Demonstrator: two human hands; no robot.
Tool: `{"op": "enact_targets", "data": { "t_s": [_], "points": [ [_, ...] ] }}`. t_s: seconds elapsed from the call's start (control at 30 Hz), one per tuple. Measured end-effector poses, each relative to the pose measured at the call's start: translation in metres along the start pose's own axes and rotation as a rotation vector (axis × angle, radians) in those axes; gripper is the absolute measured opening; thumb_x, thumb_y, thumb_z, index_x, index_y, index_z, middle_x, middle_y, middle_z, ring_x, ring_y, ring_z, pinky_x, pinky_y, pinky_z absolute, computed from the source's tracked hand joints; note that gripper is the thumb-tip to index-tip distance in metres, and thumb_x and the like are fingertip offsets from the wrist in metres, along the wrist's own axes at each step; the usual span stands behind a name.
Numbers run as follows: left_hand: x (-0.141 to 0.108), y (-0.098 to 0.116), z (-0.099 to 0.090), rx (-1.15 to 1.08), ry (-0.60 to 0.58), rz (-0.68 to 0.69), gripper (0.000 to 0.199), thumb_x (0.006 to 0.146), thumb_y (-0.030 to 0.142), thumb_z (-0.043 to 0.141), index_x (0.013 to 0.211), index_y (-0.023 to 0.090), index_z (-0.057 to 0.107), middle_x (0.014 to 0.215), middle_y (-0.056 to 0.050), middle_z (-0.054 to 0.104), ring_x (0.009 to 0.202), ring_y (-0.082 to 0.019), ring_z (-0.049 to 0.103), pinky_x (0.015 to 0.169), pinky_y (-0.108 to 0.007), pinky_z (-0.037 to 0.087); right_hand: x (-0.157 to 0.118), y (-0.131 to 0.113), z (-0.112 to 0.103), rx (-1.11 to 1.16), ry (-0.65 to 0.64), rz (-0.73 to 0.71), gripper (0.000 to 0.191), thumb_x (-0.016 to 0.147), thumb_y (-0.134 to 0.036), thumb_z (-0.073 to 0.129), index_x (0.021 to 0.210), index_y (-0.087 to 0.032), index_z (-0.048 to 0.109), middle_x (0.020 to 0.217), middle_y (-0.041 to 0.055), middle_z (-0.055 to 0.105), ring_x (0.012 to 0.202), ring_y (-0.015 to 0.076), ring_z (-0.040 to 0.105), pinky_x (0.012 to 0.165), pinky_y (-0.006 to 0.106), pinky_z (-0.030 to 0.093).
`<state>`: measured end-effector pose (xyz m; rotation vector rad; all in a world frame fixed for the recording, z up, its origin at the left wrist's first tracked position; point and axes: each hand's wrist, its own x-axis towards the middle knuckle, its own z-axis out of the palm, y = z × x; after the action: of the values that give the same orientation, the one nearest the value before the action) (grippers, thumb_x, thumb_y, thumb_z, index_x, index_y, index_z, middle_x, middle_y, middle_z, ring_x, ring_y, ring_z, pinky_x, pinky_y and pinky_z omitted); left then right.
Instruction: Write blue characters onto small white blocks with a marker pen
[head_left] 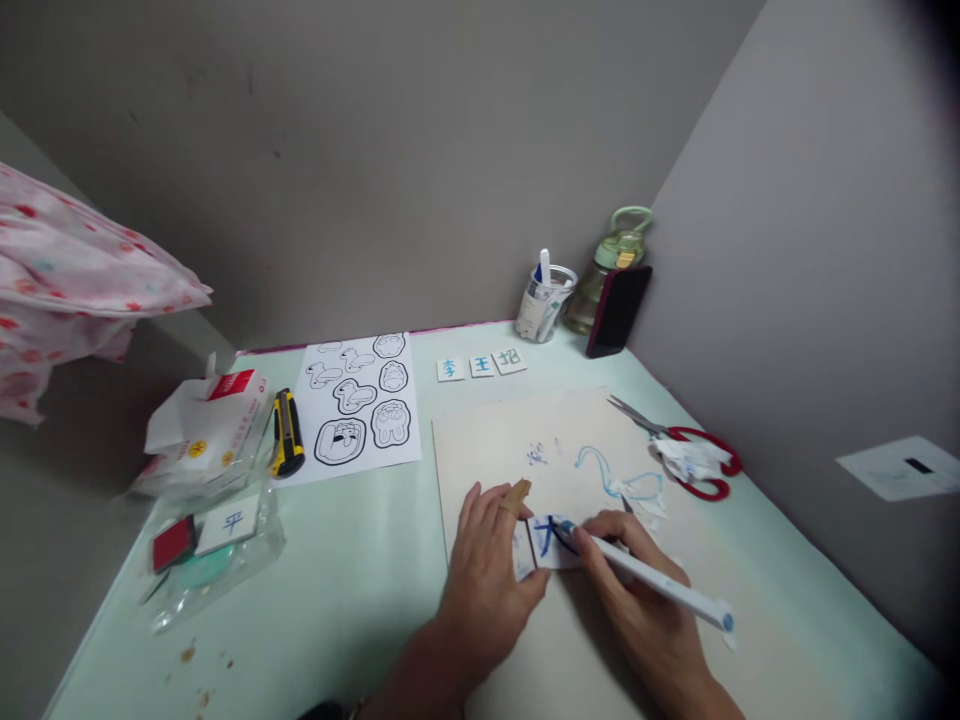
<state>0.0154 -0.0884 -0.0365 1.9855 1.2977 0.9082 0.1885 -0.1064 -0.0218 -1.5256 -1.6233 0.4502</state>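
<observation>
My right hand (641, 600) grips a white marker (660, 582) with a blue end, its tip down on a small white tile (553, 548) that bears dark blue strokes. My left hand (487, 580) lies beside it on the left, a bandage (515, 497) round one finger. Its fingers press on another small tile (523, 552) that touches the marked one and is partly covered. Both tiles lie on a cream board (480, 450) with a blue swan drawing (637, 485) and faint marks.
Red-handled scissors (701, 435) lie right of the board. Behind stand a pen cup (544, 305), a green bottle (589, 295) and a phone (619, 310). Three character tiles (481, 366), a printed sheet (360, 405), a yellow cutter (286, 435) and plastic bags (225, 580) lie leftward.
</observation>
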Motion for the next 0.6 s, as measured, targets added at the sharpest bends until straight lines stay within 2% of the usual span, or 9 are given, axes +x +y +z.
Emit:
{"op": "enact_targets", "data": {
  "t_s": [0.4, 0.6],
  "points": [
    [0.0001, -0.0012, 0.0007, 0.013, -0.013, -0.004, 0.079, 0.072, 0.005, 0.067, 0.143, 0.019, 0.035, 0.116, -0.005, 0.063, 0.125, -0.026, 0.052, 0.123, -0.062, 0.02, 0.0005, -0.003, -0.0013, 0.085, -0.033, 0.059, 0.019, 0.093, -0.032, 0.061, 0.077, -0.023, 0.058, 0.071, 0.0005, 0.062, 0.065, 0.0178, 0.059, 0.058, 0.029, 0.044],
    [-0.0004, -0.0018, 0.0002, 0.006, -0.013, 0.0, 0.08, 0.072, 0.006, 0.066, 0.143, 0.02, 0.033, 0.116, -0.005, 0.063, 0.124, -0.026, 0.053, 0.122, -0.063, 0.021, 0.0005, -0.0049, -0.005, 0.17, 0.042, 0.111, 0.023, 0.097, -0.032, 0.056, 0.075, -0.024, 0.054, 0.073, -0.0006, 0.059, 0.07, 0.0172, 0.057, 0.063, 0.027, 0.046]
  ]
}}
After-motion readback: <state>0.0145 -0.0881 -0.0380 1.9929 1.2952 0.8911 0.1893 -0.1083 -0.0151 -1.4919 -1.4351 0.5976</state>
